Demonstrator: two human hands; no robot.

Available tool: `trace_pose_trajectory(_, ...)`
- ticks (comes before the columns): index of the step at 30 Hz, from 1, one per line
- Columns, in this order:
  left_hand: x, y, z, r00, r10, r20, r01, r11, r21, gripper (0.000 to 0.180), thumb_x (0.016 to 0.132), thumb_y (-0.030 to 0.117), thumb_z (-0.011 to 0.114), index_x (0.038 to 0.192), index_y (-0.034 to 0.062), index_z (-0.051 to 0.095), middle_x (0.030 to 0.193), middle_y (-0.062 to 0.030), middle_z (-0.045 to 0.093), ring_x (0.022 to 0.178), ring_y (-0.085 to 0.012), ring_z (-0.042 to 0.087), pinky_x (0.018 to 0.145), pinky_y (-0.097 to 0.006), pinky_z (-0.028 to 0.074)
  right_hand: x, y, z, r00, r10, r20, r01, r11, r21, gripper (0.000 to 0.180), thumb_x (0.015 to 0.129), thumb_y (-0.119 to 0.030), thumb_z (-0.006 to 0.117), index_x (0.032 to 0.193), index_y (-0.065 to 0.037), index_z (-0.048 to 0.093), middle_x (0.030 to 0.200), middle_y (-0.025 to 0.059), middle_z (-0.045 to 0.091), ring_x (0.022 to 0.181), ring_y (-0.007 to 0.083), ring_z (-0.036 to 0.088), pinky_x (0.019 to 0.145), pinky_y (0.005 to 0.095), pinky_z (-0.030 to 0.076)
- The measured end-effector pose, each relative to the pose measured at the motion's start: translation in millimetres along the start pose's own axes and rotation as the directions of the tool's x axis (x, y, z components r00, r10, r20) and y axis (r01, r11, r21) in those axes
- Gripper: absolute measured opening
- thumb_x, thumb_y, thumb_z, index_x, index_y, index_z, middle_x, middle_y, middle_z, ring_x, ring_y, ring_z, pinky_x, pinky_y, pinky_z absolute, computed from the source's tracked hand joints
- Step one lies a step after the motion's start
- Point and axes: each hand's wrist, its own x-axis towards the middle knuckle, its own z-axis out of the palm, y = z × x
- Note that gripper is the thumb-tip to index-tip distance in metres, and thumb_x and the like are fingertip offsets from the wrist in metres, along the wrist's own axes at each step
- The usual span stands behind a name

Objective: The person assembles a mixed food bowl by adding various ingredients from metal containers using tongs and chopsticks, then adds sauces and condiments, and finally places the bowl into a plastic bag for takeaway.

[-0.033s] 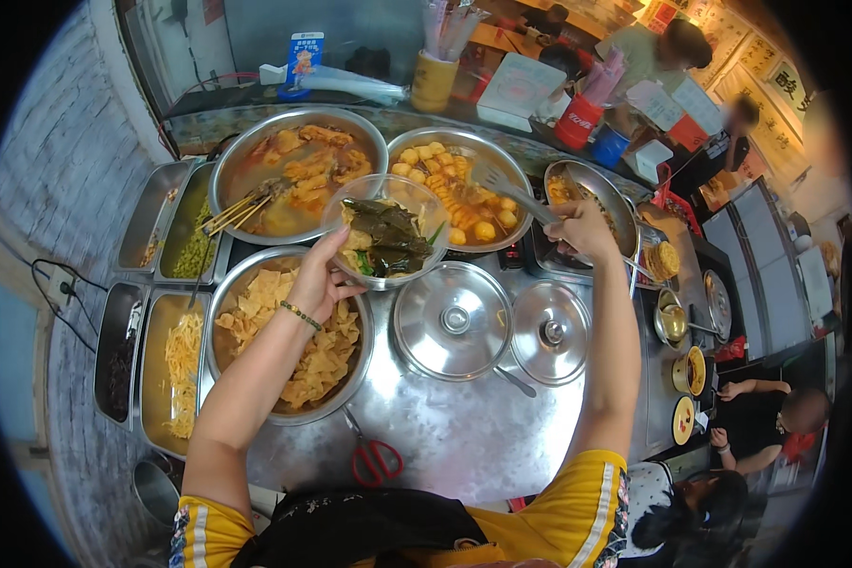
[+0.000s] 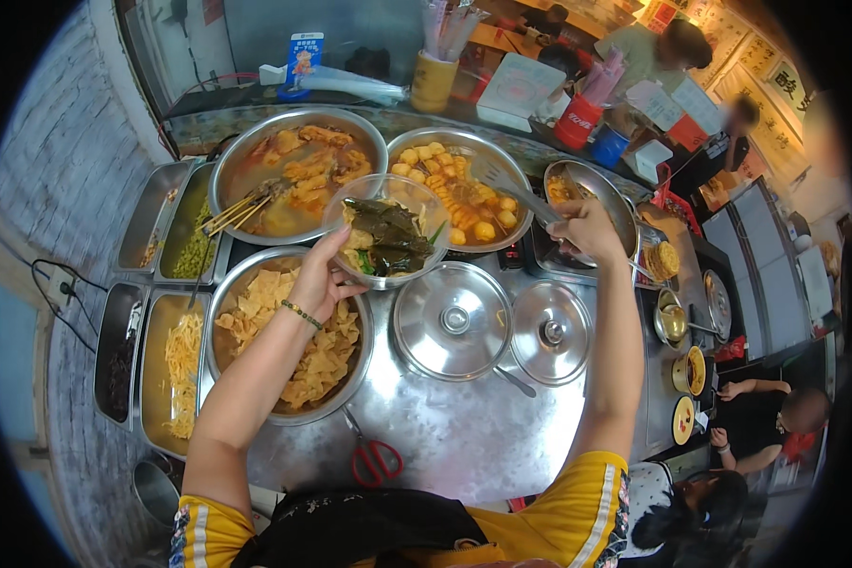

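My left hand (image 2: 324,282) is closed around the near-left side of a clear plastic bowl (image 2: 413,193). Dark green leafy pieces (image 2: 388,225) fill much of the bowl, with some pale yellow and bright green bits. My right hand (image 2: 585,233) grips the handle of a metal slotted spatula (image 2: 532,199). Its slotted end hangs over a steel basin (image 2: 442,135) of broth, with round balls (image 2: 484,230) and ridged golden pieces in it. The bowl overlaps this basin's left side and the neighbouring basin's (image 2: 225,151) right side, where skewers (image 2: 241,206) stick out of reddish broth.
Below my left forearm sits a basin of crisp sheets (image 2: 327,364). Two lidded pots (image 2: 428,343) stand centrally, beside red-handled scissors (image 2: 377,462). Rectangular trays (image 2: 145,379) line the left. A smaller pan (image 2: 625,210) lies beyond my right hand. Other people (image 2: 762,417) are at the right.
The slotted spatula's end has shifted slightly away and to the right over the basin, with my right hand moving a little. My left hand and the bowl stay almost still.
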Motion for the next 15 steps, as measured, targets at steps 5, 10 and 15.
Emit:
trace_pose_trajectory(5,8.7,-1.6,-0.4,0.999,-0.013,0.032,0.013,1.0,0.001,0.065,0.083,0.051,0.054,0.129,0.0067,0.041,0.12,-0.0136,0.055,0.102,-0.0259,0.059,0.084,-0.046,0.049,-46.3,-37.7,-11.3,0.979,-0.161,0.122,0.155,0.986,0.054,0.037,0.073,0.001,0.067,0.11,-0.001,0.064,0.076,0.0033,0.065,0.058,0.0078,0.055,0.05,0.0223,0.046)
trace_pose_trajectory(10,3.9,-1.5,-1.5,1.0,0.004,0.021,-0.003,1.0,-0.013,0.066,0.084,0.051,0.054,0.129,0.005,0.041,0.12,-0.0149,0.055,0.101,-0.0253,0.06,0.083,-0.044,0.05,-58.0,-47.4,19.7,0.869,-0.434,0.239,0.447,0.895,0.001,0.041,0.071,0.001,0.069,0.111,0.0,0.063,0.082,0.0055,0.067,0.063,0.0081,0.056,0.058,0.0229,0.046)
trace_pose_trajectory(15,-0.4,-5.0,-13.3,0.998,0.013,0.068,-0.007,0.996,-0.088,0.06,0.085,0.048,0.056,0.127,0.0062,0.043,0.121,-0.0128,0.052,0.106,-0.0224,0.056,0.086,-0.045,0.049,-31.3,-34.2,1.0,0.967,-0.249,0.047,0.252,0.965,-0.067,0.037,0.071,-0.002,0.069,0.108,-0.001,0.065,0.072,0.0073,0.065,0.055,0.0095,0.055,0.056,0.0247,0.046)
